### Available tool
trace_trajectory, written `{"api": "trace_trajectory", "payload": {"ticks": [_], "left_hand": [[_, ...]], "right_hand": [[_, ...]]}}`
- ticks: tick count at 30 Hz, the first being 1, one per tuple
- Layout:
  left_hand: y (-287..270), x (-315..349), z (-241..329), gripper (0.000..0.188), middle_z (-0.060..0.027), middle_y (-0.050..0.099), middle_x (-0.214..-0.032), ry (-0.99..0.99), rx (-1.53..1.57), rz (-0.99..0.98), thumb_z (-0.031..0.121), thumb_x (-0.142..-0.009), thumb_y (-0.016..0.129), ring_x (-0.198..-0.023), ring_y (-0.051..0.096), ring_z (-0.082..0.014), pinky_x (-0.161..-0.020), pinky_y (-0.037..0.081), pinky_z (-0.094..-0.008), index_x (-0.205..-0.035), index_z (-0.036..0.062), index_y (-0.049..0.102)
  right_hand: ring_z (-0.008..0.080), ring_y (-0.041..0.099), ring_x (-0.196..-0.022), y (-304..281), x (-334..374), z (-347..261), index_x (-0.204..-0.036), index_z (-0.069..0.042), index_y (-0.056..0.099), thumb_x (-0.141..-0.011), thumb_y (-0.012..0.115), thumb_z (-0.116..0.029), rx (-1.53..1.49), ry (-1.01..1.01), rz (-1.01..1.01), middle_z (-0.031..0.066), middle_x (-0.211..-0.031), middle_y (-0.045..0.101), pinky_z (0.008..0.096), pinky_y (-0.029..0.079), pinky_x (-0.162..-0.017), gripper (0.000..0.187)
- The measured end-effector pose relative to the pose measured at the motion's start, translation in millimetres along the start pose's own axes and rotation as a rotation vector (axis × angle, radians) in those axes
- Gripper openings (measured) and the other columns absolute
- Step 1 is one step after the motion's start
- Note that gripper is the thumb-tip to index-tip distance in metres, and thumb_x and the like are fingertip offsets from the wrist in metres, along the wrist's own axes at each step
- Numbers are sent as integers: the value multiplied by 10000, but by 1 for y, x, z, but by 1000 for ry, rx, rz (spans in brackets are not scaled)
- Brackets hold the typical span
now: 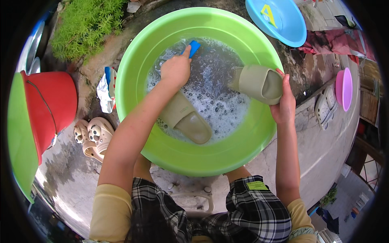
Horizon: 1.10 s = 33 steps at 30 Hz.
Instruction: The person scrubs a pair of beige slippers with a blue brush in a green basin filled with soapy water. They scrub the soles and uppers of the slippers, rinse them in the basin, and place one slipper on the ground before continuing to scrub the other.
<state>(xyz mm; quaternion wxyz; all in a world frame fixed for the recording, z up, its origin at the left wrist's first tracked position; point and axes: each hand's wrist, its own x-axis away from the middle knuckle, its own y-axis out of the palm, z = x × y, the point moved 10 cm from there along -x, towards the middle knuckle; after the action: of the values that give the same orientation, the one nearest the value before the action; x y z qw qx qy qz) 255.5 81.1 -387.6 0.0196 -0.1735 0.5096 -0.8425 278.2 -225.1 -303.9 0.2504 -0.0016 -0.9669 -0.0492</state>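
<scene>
A large green basin (133,60) of grey, foamy water sits in front of my knees. My left hand (176,69) reaches over its left half, fingers closed around a blue scrub brush (195,48) at the water; the brush's underside is hidden. My right hand (285,99) grips an olive-green slide sandal (254,82) at its open-toe end, by the basin's right wall. The sandal's other end points down toward the suds. A second olive slide sandal (195,127) lies in the water below my left forearm, partly covered by it.
On the left stand a red bucket (56,105) and beige clogs (99,135), with a crumpled packet (106,91) beside the basin. A blue basin (279,22) stands at the upper right. Grey clogs (325,107) and a pink basin (344,89) are farther right.
</scene>
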Motion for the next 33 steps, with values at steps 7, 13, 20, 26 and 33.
{"api": "trace_trajectory", "payload": {"ticks": [7,13,20,26,33], "left_hand": [[46,34,42,533,-39,516,-748,-176,1171,-386,228,-1026,467,-586,550,-126,-514,458,-305,-1523,164,287],[-22,110,176,500,-43,496,-667,133,1232,-517,229,-1033,386,-456,504,-128,-401,432,-294,-1486,44,281],[-33,95,181,356,-102,540,-710,-45,1101,-769,228,-1010,333,-420,560,-199,-346,432,-315,-1178,-51,474],[-13,81,176,343,-92,518,-691,-81,1134,-705,231,-1031,311,-421,564,-201,-347,444,-314,-1104,-67,466],[-26,124,176,545,-177,597,-736,120,881,-765,216,-1043,314,-534,621,-252,-517,526,-399,-1500,-48,176]], "right_hand": [[227,505,-1255,12,-6,-3,-1413,-53,434,-1031,311,-527,-111,-56,-92,105,-1370,511,390,404,-1060,621],[106,541,-729,42,1,-3,-1411,-98,463,-1010,427,-527,-33,-47,28,24,-875,553,296,500,-656,588],[147,576,-930,52,6,-5,-1400,-109,433,-1016,471,-416,46,-85,18,53,-1110,574,310,479,-809,493],[130,573,-910,55,11,6,-1358,-138,472,-1018,469,-405,-27,-54,-38,44,-1078,575,287,489,-739,433],[136,581,-997,45,6,-6,-1350,-119,493,-1024,473,-359,55,-48,36,46,-1141,583,300,512,-802,405]]}}
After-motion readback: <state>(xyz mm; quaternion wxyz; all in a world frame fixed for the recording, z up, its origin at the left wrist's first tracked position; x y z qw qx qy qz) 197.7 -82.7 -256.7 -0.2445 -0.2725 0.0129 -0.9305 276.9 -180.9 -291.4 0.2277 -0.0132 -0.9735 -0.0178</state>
